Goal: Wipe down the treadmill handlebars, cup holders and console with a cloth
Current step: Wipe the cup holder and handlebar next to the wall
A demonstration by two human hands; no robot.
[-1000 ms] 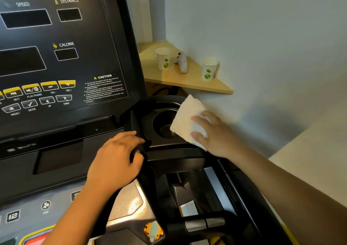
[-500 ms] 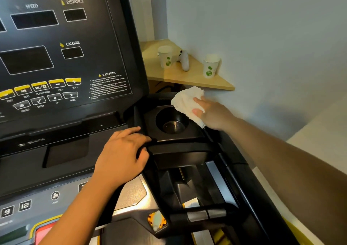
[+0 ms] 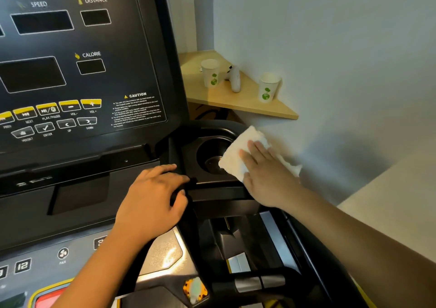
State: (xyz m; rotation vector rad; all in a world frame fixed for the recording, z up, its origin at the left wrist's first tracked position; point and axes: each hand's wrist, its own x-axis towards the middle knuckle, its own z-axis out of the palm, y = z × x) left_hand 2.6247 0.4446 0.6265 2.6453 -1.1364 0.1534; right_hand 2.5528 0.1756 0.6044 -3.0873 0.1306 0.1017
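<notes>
The black treadmill console (image 3: 77,76) with its display panel fills the left. To its right sits a round black cup holder (image 3: 210,151). A white cloth (image 3: 238,151) lies over the cup holder's right rim, and my right hand (image 3: 264,173) presses on it with straight fingers. My left hand (image 3: 153,201) curls round the black handlebar (image 3: 184,199) just below the console's ledge. Part of the cup holder's right side is hidden under the cloth.
A wooden corner shelf (image 3: 271,109) behind the treadmill carries two paper cups (image 3: 211,72) (image 3: 267,87) and a white controller (image 3: 233,78). A pale wall runs close on the right. A lower crossbar with a silver grip (image 3: 257,281) lies below my arms.
My right hand slid the cloth from the far right corner of the cup holder back toward me and over its right rim, and the fingers flattened. My left hand stayed on the handlebar.
</notes>
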